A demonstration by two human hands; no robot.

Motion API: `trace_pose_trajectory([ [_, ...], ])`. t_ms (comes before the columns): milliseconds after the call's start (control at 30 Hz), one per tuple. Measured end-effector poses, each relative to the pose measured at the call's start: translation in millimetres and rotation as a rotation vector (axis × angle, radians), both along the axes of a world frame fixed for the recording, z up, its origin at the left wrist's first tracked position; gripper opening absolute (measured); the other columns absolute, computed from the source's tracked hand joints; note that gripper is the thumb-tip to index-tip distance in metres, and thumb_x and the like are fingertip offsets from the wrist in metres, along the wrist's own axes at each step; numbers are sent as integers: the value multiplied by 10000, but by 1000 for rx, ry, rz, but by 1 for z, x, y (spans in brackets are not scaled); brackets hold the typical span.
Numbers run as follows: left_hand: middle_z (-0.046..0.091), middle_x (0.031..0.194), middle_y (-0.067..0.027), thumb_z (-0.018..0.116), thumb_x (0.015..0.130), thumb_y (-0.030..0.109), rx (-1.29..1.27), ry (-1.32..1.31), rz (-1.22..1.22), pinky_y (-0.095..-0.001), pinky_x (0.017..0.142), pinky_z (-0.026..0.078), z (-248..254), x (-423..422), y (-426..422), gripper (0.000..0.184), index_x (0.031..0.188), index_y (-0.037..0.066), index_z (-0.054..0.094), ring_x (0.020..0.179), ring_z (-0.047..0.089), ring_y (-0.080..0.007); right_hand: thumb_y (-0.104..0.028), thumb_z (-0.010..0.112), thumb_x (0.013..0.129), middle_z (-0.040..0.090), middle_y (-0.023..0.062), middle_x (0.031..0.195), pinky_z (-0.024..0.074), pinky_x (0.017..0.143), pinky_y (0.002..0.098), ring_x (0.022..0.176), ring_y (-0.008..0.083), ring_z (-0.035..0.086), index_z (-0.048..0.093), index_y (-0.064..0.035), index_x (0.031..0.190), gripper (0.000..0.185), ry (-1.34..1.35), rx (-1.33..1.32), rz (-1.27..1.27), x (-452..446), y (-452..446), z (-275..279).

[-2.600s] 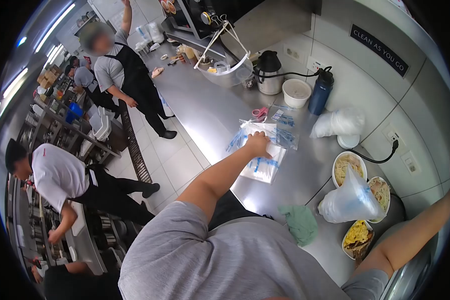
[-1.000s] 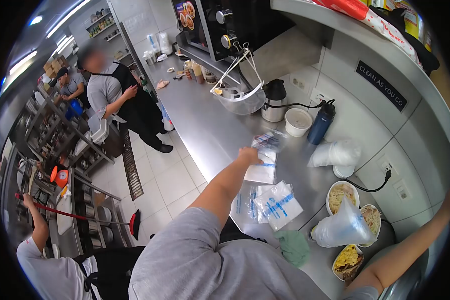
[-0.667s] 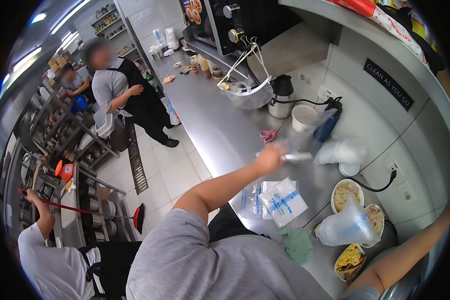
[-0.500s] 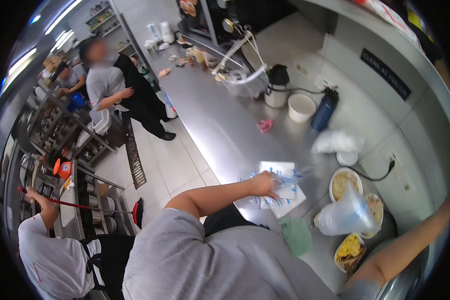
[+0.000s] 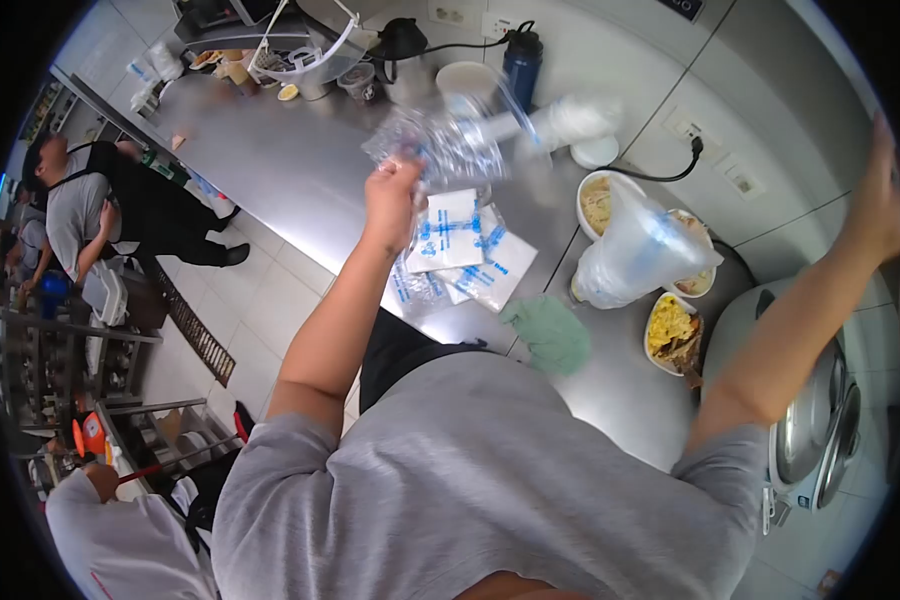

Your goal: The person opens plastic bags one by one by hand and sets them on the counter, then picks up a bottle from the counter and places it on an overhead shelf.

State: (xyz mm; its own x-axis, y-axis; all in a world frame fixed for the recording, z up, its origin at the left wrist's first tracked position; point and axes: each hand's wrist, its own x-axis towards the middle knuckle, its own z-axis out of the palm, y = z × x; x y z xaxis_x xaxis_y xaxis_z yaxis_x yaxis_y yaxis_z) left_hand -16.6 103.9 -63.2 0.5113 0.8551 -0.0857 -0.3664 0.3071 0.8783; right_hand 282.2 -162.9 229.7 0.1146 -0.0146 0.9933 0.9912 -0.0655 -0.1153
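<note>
My left hand [image 5: 395, 195] is raised over the counter, fingers closed on a crinkled clear plastic bag [image 5: 445, 148], blurred by motion. Just below it lie white packets with blue print [image 5: 452, 232], overlapping on the steel counter [image 5: 300, 205]. A green cloth [image 5: 550, 335] rests beside the packets. My right hand [image 5: 875, 200] is up at the far right edge of the view, near the wall; its fingers are dark and smeared, so what they hold or touch does not show.
A filled clear bag [image 5: 640, 250] leans over bowls of food, one with yellow food [image 5: 674, 335]. Behind stand a blue bottle [image 5: 521, 65], a white tub [image 5: 467, 85] and a kettle [image 5: 405, 65]. Lidded pots [image 5: 810, 420] are at right. Co-workers [image 5: 80, 200] stand at left.
My left hand has lifted off the white packets and moved away across the counter, carrying the clear plastic bag. The view has turned, bringing the pots at right into sight.
</note>
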Motion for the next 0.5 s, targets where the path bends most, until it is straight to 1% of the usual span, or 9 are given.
trace_pose_trajectory([
  [33, 430, 557, 34, 606, 801, 69, 32, 54, -17, -229, 389, 302, 10, 0, -10, 235, 641, 123, 441, 420, 365, -63, -323, 647, 777, 598, 160, 1132, 392, 952, 357, 1066, 271, 549, 561, 52, 1142, 531, 52, -161, -273, -56, -1, -24],
  [67, 402, 558, 45, 570, 760, -6, 59, 176, -67, -220, 423, 290, 22, 0, -28, 269, 595, 122, 402, 463, 350, -48, -342, 685, 737, 589, 159, 1024, 410, 871, 362, 955, 265, 549, 553, 63, 1083, 549, 165, -346, -157, -91, 5, -63],
  [133, 374, 573, 59, 574, 722, -36, 369, 247, -351, -213, 472, 274, 23, -9, -58, 308, 566, 118, 358, 527, 327, -29, -381, 763, 657, 571, 157, 808, 445, 710, 372, 732, 253, 549, 536, 84, 965, 603, 514, -987, 361, -157, 28, -139],
  [167, 349, 588, 72, 582, 689, -64, 330, 197, -454, -213, 505, 264, 31, -15, -79, 324, 568, 112, 338, 576, 309, -21, -400, 801, 617, 562, 155, 700, 463, 629, 378, 621, 247, 550, 527, 95, 906, 636, 689, -1252, 545, -189, 39, -174],
  [233, 400, 600, 67, 546, 699, -118, 309, 80, -386, -213, 500, 296, 42, -27, -110, 294, 597, 104, 382, 559, 353, -26, -395, 836, 583, 379, 254, 1346, 341, 1020, 369, 1245, 343, 392, 99, 36, 1404, 1185, 928, -1173, 855, -232, 51, -231],
  [300, 466, 657, 44, 606, 720, -86, -10, -31, -331, -213, 560, 363, 28, -42, -120, 265, 659, 92, 420, 603, 428, -43, -223, 734, 666, 446, 198, 1255, 395, 926, 333, 1128, 272, 464, 272, 13, 1312, 828, 1118, -1139, 927, -226, 52, -261],
  [400, 530, 796, 4, 671, 755, -4, 333, 99, -304, -244, 694, 433, 16, -66, -128, 221, 773, 84, 469, 776, 522, -89, 34, 580, 792, 547, 113, 1119, 476, 785, 279, 953, 167, 572, 532, -21, 1174, 389, 1469, -1048, 1010, -230, 41, -300],
  [433, 522, 1089, -89, 734, 758, 137, 696, 248, -287, -300, 844, 439, 1, -78, -117, 362, 1026, 55, 504, 1005, 520, -147, 50, 561, 793, 561, 100, 1052, 484, 745, 277, 879, 161, 581, 554, -21, 1100, 315, 1362, -866, 956, -223, 36, -316],
  [500, 375, 1322, -155, 749, 749, 230, 899, 417, -309, -353, 899, 438, 0, -88, -113, 739, 1339, 67, 334, 1119, 482, -211, 66, 538, 789, 572, 97, 993, 489, 714, 282, 830, 170, 585, 572, -16, 1020, 248, 1201, -691, 850, -220, 38, -334],
])
